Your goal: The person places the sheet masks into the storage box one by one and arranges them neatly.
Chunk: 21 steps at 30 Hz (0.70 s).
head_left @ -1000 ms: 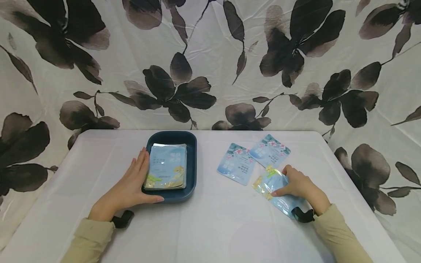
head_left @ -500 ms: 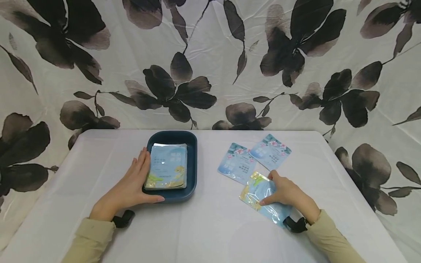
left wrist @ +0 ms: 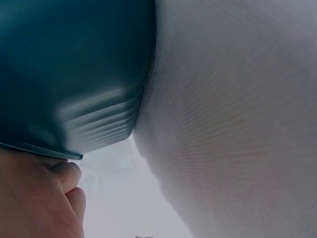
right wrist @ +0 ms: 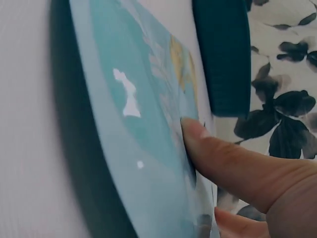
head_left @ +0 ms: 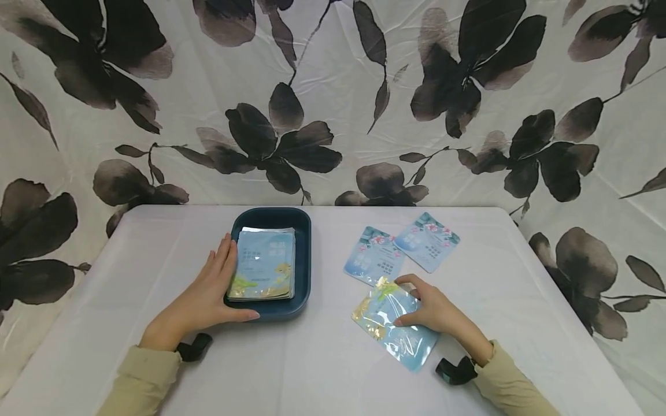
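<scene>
My right hand [head_left: 426,306] pinches a shiny blue foil packet [head_left: 403,346] with yellow and green print, held over the table right of centre. In the right wrist view the thumb [right wrist: 223,158] presses on the face of this packet [right wrist: 119,148]. My left hand [head_left: 208,289] rests against the left side of a dark blue tray [head_left: 303,260], fingers straight, thumb along its near edge. Inside the tray lies a stack of similar blue packets [head_left: 265,260]. The left wrist view shows the tray's outer wall [left wrist: 74,64] above the hand [left wrist: 39,198].
Two more blue packets with pink flowers lie on the white table [head_left: 322,375], a left one [head_left: 374,254] and a right one [head_left: 429,240], just behind the right hand. A floral cloth [head_left: 364,115] hangs behind the table's far edge.
My right hand has carried the packet leftward and slightly toward me, away from the two packets lying on the table. The left hand and the tray have stayed in place.
</scene>
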Tool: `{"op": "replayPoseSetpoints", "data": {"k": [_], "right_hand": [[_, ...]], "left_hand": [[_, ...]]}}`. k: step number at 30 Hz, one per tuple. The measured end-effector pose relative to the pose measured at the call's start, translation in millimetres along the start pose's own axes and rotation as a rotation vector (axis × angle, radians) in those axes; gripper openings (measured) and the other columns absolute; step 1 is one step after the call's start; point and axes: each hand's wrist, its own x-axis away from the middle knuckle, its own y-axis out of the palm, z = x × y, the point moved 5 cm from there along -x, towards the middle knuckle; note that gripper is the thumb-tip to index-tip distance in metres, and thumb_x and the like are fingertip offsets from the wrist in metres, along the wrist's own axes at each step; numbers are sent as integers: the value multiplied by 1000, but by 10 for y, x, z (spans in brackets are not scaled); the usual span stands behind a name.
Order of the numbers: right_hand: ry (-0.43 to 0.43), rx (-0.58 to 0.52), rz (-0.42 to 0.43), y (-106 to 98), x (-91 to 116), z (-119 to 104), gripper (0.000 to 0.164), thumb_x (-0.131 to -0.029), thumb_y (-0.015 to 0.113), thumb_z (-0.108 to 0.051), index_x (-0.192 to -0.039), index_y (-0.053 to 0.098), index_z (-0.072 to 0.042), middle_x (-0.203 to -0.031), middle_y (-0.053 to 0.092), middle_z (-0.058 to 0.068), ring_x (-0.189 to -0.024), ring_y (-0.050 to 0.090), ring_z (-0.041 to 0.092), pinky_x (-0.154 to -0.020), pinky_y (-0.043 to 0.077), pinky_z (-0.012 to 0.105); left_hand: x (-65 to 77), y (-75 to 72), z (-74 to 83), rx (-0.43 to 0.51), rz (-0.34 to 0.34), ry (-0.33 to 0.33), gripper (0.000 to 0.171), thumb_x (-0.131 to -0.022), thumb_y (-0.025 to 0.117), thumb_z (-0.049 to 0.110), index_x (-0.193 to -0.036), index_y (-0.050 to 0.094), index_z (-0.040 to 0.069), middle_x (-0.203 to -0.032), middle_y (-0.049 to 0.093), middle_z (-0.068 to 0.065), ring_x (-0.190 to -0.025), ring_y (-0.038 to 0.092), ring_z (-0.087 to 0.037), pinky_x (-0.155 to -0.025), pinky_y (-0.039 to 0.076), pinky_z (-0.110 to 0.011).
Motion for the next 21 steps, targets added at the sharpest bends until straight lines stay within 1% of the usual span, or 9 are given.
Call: {"op": "replayPoseSetpoints", "data": {"k": [2, 4, 5, 6, 8, 11, 13, 16, 21], "right_hand": [[-49, -100, -55, 40, -9, -25, 89, -74, 87, -10, -149, 38, -11, -91, 68, 11, -67, 66, 21, -58, 55, 34], [-89, -165, -98, 74, -14, -44, 90, -76, 84, -5, -152, 36, -12, -95, 70, 13, -70, 69, 23, -61, 56, 34], [-111, -188, -110, 86, -16, -57, 87, -77, 82, -3, -151, 39, -12, -103, 70, 15, -75, 69, 24, -65, 56, 34], [-130, -199, -115, 99, -19, -67, 81, -77, 82, -3, -148, 45, -12, -111, 69, 16, -82, 69, 25, -70, 56, 34], [-157, -204, -118, 131, -35, -79, 66, -78, 81, -6, -140, 57, -13, -123, 66, 16, -102, 66, 29, -85, 53, 40], [-193, -201, -107, 165, -77, -96, 47, -79, 80, -8, -125, 69, -13, -134, 61, 8, -126, 52, 32, -104, 39, 53], [-201, -231, -113, 194, -112, -105, 42, -81, 78, -7, -122, 70, -12, -131, 64, 7, -135, 45, 33, -112, 28, 59], [-173, -300, -109, 215, -158, -129, 40, -83, 75, -3, -123, 70, -9, -133, 62, 8, -138, 40, 34, -115, 20, 62], [-41, -451, -49, 187, -229, -203, 40, -85, 71, -1, -124, 69, -8, -141, 56, 10, -143, 30, 34, -117, 16, 60]], "left_hand": [[2, -5, 3, 3, 4, 5, 144, -66, 80, 69, -157, -8, 0, -163, -19, -16, -150, -12, -33, -120, -1, -53], [3, -9, 5, 3, 9, 12, 144, -66, 80, 69, -157, -7, 0, -163, -18, -16, -150, -11, -33, -120, -2, -52], [3, -10, 5, 3, 10, 14, 143, -67, 80, 69, -157, -7, -1, -163, -18, -17, -150, -11, -34, -120, -2, -52], [5, -12, 5, 3, 12, 17, 143, -67, 80, 69, -157, -7, -1, -163, -18, -17, -150, -11, -34, -120, -2, -52], [13, -14, 1, 2, 11, 15, 143, -67, 80, 69, -157, -8, -1, -163, -19, -17, -150, -12, -33, -120, -2, -52], [19, -16, -1, 3, 11, 12, 143, -66, 79, 69, -157, -8, 0, -163, -19, -16, -151, -12, -33, -120, -2, -52], [24, -15, -5, 2, 10, 9, 144, -66, 79, 70, -157, -8, 0, -163, -18, -16, -151, -12, -33, -120, -2, -52], [32, -14, -14, 5, 7, 5, 144, -65, 80, 70, -157, -8, 1, -163, -19, -15, -151, -12, -32, -121, -3, -51], [35, -12, -27, 0, 2, -1, 145, -65, 79, 71, -157, -9, 1, -163, -20, -13, -151, -13, -31, -121, -3, -51]]}}
